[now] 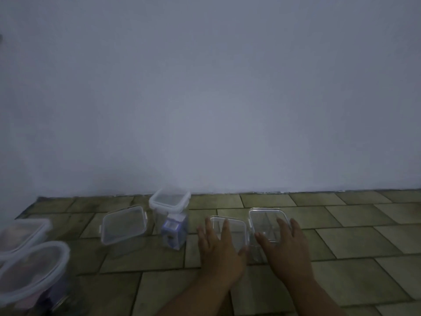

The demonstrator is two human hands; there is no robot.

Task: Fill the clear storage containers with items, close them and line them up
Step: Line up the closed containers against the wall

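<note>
Two small clear boxes with lids stand side by side on the tiled floor. My left hand (218, 245) lies flat with straight fingers on the left box (237, 226). My right hand (284, 242) lies flat on the right box (265, 218). Left of them stands a tall clear container (169, 215) with a white clip lid and a purple item inside. Another clear container (124, 224) with a lid stands further left, tilted toward me.
Two larger lidded containers (32, 267) sit blurred at the lower left edge, with pinkish and purple contents. A plain white wall (205, 99) rises right behind the row. Brownish floor tiles (364, 236) stretch to the right.
</note>
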